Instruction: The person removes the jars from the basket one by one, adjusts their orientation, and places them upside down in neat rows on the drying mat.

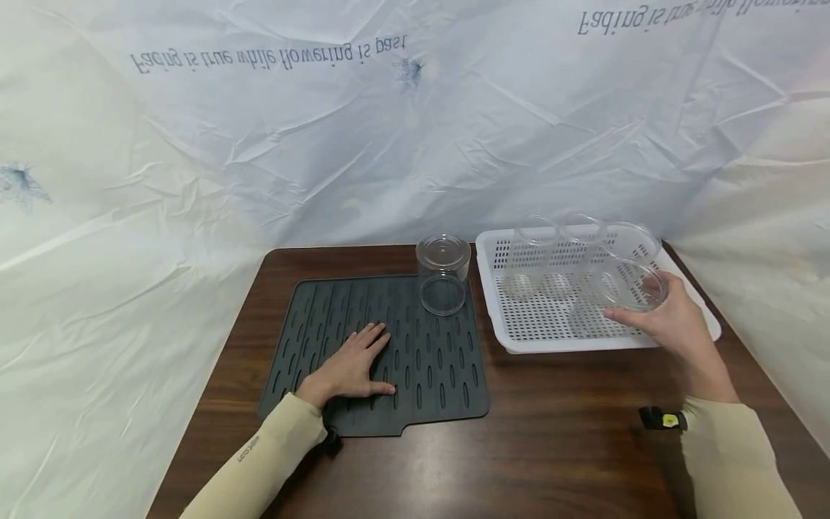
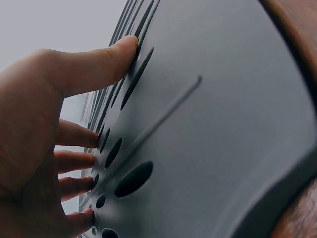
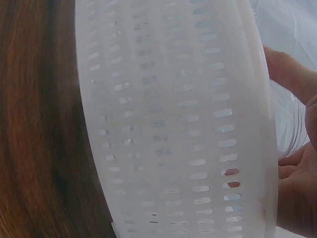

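My left hand (image 1: 353, 366) rests on a dark grey slotted drying mat (image 1: 431, 360), its fingers spread and nearly straight. In the left wrist view, the fingertips touch the mat's surface. Over the right part of a white perforated basket (image 1: 551, 347), my right hand (image 1: 674, 317) grips a clear round glass (image 1: 632, 306), thumb on one side and fingers on the other. The right wrist view shows the basket's wall (image 3: 173, 99) hiding part of that hand. Several other clear glasses (image 1: 533, 263) stand inside the basket. Another clear glass (image 1: 443, 277) stands on the mat's far right corner, apparently bottom up.
A brown wooden table (image 1: 538, 454) carries the mat and the basket, which sit side by side with a narrow gap between. White printed sheeting (image 1: 363, 144) hangs behind the table and along both sides.
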